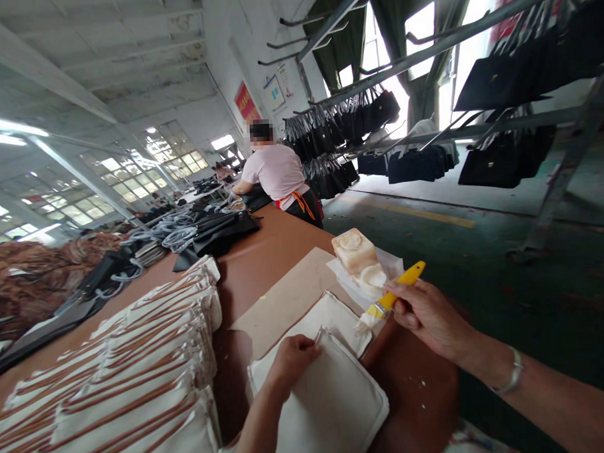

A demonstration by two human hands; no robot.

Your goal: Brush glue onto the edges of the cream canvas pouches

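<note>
My right hand (420, 311) grips a yellow-handled paintbrush (403, 282), its pale bristles pointing down at the corner of a cream fabric panel with brown edging (338, 312). Pinched in the fingers of my left hand (298, 360) is the upper edge of another cream panel (334, 405), raised and tilted in front of the first one. Just beyond the brush stands a whitish plastic container (356, 251) with its cut opening toward me, on a white sheet (394, 262). Beneath lies a flat piece of tan cardboard (280, 301).
Rows of stacked cream pieces with brown edging (128, 381) cover the left of the brown table (263, 255). Black pieces with grey cords (207, 230) lie farther back. A person (274, 167) stands at the table's far end. A metal rack (517, 120) with black bags is on the right.
</note>
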